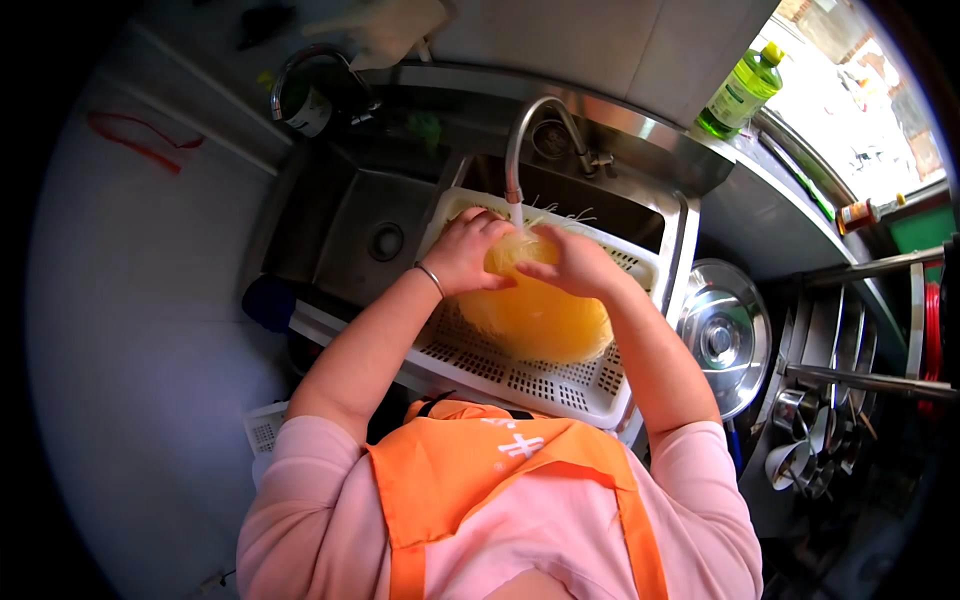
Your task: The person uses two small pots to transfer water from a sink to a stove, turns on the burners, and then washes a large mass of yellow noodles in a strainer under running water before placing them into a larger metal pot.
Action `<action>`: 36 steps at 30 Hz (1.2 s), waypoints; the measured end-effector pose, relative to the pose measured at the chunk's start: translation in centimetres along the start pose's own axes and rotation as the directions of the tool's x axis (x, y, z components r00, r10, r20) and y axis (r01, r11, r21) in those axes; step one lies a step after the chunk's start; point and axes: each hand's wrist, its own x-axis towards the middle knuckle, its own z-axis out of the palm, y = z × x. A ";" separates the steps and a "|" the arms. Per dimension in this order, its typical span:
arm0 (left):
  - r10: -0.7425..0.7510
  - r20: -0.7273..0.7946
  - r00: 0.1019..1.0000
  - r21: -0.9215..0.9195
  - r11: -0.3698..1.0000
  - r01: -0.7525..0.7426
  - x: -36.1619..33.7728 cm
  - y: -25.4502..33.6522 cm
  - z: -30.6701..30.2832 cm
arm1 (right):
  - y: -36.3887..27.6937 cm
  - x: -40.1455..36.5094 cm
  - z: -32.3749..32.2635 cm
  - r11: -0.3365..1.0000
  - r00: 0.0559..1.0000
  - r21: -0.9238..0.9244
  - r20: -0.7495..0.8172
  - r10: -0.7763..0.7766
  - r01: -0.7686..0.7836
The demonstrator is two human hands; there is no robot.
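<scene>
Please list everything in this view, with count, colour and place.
Yellow strands: one heap, yellow, in the perforated basket
Perforated basket: one, white, over the right basin
Sink basins: two, grey metal, side by side
Faucets: two, silver, behind the basins; right one running
Large bottle: one, green, window ledge
Small bottle: one, reddish-brown, same ledge
Round lid: one, silver, right of sink
Pots and bowls: several, silver and white, lower right
Red strap: one, red, far left
Remaining dark items: too unclear
Apron: one, orange, over pink top
Left hand, right hand: one each, bare, cupping strands
</scene>
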 end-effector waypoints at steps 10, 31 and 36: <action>0.030 -0.142 0.989 -0.104 0.994 -0.045 -1.3 -1.8 1.0 | 10.3 -7.2 2.7 0.598 0.818 0.779 -0.214 0.534 -0.187; 0.009 -0.373 0.928 -0.401 0.900 -0.170 -3.2 -5.2 2.5 | 11.5 -7.4 11.8 -0.282 0.866 0.959 0.148 0.478 -0.008; -0.084 -0.383 0.920 -0.514 0.847 -0.137 -5.1 -6.0 4.1 | 10.6 -7.4 9.4 -0.160 0.825 0.987 0.118 0.553 -0.034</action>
